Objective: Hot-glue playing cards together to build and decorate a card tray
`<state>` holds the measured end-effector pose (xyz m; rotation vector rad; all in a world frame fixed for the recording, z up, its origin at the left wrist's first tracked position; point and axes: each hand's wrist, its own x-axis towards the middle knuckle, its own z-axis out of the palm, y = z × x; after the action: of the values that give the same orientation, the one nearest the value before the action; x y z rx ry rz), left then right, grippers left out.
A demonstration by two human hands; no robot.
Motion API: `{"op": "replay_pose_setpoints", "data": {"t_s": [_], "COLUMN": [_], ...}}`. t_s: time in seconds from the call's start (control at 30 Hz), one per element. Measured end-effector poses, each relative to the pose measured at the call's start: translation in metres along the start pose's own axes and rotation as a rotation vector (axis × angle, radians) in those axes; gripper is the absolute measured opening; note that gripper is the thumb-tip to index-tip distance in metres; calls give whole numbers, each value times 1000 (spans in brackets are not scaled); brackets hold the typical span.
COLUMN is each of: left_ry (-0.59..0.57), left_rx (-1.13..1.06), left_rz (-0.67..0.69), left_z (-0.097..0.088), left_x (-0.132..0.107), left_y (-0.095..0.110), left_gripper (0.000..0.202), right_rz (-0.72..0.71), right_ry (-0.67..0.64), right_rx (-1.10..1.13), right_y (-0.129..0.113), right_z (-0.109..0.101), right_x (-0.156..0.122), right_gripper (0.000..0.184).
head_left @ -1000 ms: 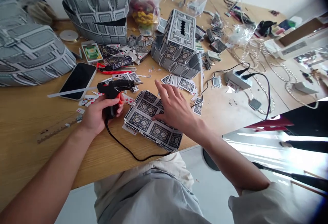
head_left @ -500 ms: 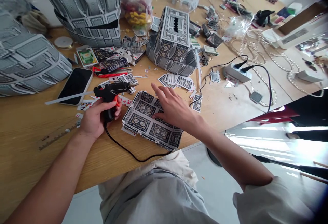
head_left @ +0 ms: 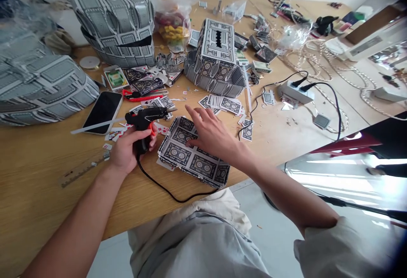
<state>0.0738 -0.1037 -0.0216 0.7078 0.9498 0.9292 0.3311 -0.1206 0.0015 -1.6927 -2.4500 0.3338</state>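
Observation:
My left hand [head_left: 125,150] is wrapped round the grip of a black hot glue gun [head_left: 144,119] with an orange trigger. A pale glue stick [head_left: 95,126] juts from the gun's back, and its nozzle points right. Just right of it lies a shallow tray [head_left: 178,153] made of dark patterned playing cards, its inside facing up. Over the tray's far side my right hand [head_left: 211,136] hovers or rests with fingers spread; whether it touches the tray I cannot tell. Loose playing cards [head_left: 229,105] lie beyond that hand.
A card-built box [head_left: 219,42] with a slot stands behind the tray. Large card-built bags [head_left: 117,23] fill the back left. Nearby are a phone [head_left: 103,110], a red-handled cutter [head_left: 140,96] and a ruler [head_left: 82,169]. Cables run to a white power strip [head_left: 295,91] at right.
The whole view has shifted slightly, so things sit a little further right and lower. Both hands keep nearly the same pose, with the glue gun still in the left.

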Motion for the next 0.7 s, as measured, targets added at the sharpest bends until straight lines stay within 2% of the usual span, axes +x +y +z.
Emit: {"op": "replay_pose_setpoints", "data": {"t_s": [0.23, 0.57, 0.7], "left_ry": [-6, 6, 30], "left_rx": [15, 43, 65], "left_rz": [8, 9, 4], "left_z": [-2, 1, 1], "left_x": [1, -1, -1], "left_y": [-1, 3, 2], "left_gripper": [26, 27, 28], "right_rz": [11, 26, 17], "right_ry": [-15, -38, -38], "right_rx": [-9, 5, 29], "right_y": [-13, -12, -14], "right_z": [-2, 1, 0], "right_x": [4, 21, 22], "right_gripper": [109, 114, 110]}}
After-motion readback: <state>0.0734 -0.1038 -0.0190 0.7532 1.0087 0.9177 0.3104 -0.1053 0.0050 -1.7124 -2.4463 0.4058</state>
